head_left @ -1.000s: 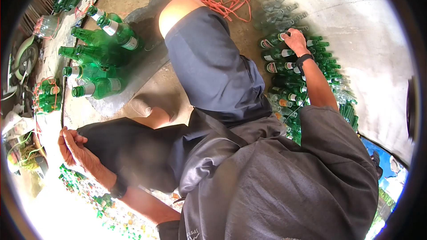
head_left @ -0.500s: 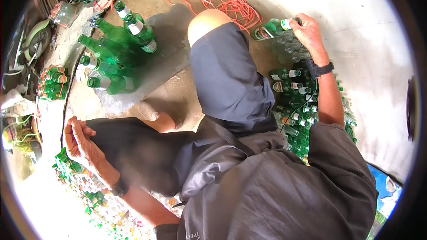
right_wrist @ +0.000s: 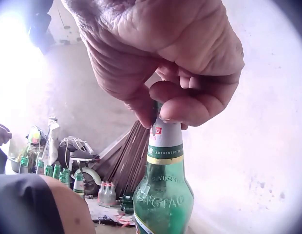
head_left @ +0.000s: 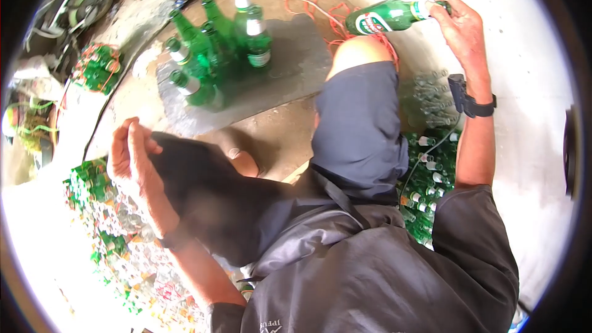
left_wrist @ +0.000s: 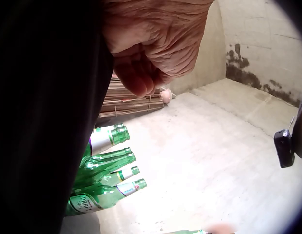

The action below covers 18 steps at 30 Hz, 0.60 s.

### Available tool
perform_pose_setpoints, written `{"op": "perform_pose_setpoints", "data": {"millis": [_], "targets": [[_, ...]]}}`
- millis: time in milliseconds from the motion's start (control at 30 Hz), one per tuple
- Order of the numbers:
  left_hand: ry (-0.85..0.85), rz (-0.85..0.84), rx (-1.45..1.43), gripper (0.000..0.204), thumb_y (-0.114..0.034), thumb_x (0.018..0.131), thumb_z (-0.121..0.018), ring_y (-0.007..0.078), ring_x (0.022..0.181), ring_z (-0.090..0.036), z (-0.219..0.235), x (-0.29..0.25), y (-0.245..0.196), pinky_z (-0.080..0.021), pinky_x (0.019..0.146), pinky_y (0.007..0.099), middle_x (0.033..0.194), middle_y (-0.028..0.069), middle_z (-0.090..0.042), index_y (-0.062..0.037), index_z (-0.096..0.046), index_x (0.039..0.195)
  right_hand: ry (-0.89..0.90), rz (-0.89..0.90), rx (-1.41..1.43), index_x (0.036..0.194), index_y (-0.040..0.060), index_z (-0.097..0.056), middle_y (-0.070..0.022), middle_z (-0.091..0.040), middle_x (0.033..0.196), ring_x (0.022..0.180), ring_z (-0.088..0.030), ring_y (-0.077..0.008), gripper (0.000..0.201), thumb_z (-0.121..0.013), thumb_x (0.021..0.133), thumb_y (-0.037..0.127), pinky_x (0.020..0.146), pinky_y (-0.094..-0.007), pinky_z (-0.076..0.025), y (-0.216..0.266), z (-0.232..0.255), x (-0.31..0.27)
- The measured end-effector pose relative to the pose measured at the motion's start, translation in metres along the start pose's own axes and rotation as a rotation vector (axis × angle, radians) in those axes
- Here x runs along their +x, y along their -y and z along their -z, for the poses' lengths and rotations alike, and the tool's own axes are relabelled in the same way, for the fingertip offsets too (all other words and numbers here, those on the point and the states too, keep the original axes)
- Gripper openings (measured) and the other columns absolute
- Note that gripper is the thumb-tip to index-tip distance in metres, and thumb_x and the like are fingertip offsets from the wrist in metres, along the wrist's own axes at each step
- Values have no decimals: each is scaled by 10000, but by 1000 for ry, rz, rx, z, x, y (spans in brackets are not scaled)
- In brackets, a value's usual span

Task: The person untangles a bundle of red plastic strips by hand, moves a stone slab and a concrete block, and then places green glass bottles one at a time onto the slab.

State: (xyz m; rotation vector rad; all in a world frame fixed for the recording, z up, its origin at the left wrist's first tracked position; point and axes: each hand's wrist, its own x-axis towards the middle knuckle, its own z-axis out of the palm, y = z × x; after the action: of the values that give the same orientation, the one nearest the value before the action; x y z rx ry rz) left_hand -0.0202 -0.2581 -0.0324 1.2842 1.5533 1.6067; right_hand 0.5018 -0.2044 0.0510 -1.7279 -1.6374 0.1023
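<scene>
The right hand (head_left: pixel 462 31) grips a green bottle (head_left: pixel 394 16) by its neck, above and beyond the raised knee. In the right wrist view, thumb and fingers of the right hand (right_wrist: pixel 175 63) pinch the neck of that bottle (right_wrist: pixel 164 195) over its white and green label. Near the lowered thigh, the left hand (head_left: pixel 132 154) hangs with loosely curled fingers and holds nothing; the left wrist view shows the left hand (left_wrist: pixel 156 44) from close by. Several green bottles (head_left: pixel 259 43) stand grouped on a dark grey slab (head_left: pixel 290 68).
Red string (head_left: pixel 324 6) lies tangled on the floor beyond the knee. Many green bottles (head_left: pixel 422 179) and clear bottles (head_left: pixel 431 95) stand between the thigh and the pale wall (head_left: pixel 530 80). Tied bottles (head_left: pixel 98 68) and a wheeled vehicle (head_left: pixel 92 3) are at the left.
The right hand has lifted a green bottle from the group by the wall and carried it up past the knee. The head view has turned; the left hand stays by the thigh.
</scene>
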Motion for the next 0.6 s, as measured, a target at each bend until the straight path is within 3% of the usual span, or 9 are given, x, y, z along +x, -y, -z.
{"op": "perform_pose_setpoints", "data": {"millis": [67,233,333,400,533,600], "targets": [[-39,34,26,183,-112,976,-614,90,599,-491,-5,-2,-4,-421,557,223,738,33,-590,46,-683,1039,51,2,103,872,14,-658,47,-508,663,619,-426,-43,178,-705,911,181,557,-242,-364,28,-4,2],[-22,16,14,188,-122,977,-615,88,612,-505,-5,-3,-11,-428,561,226,764,41,-606,51,-688,989,152,3,61,873,12,-653,52,-503,690,647,-418,-29,158,-689,928,156,567,-227,-349,61,-25,9],[-20,34,27,189,-120,979,-614,88,614,-509,-3,-2,-11,-435,566,229,769,43,-611,53,-690,989,191,115,161,873,6,-647,47,-483,674,627,-407,-30,151,-690,917,144,549,-233,-341,74,-45,9],[-3,34,-81,162,-83,949,-669,77,620,-575,2,0,-3,-488,535,217,796,62,-669,36,-689,1057,339,194,189,869,-1,-637,40,-465,657,602,-398,-34,138,-685,905,122,534,-241,-341,80,-65,7],[-34,80,-84,156,-80,949,-674,77,614,-577,1,-1,-4,-493,532,214,806,69,-675,27,-693,1061,372,314,323,873,-5,-652,-23,-539,621,571,-452,-70,117,-689,876,106,515,-279,-374,92,-104,-6],[-36,73,-86,156,-84,950,-675,75,612,-576,1,-1,-3,-493,531,215,805,71,-676,26,-693,1060,407,325,189,878,24,-674,-103,-550,623,543,-489,-135,174,-725,850,187,520,-324,-404,102,-118,-12]]}}
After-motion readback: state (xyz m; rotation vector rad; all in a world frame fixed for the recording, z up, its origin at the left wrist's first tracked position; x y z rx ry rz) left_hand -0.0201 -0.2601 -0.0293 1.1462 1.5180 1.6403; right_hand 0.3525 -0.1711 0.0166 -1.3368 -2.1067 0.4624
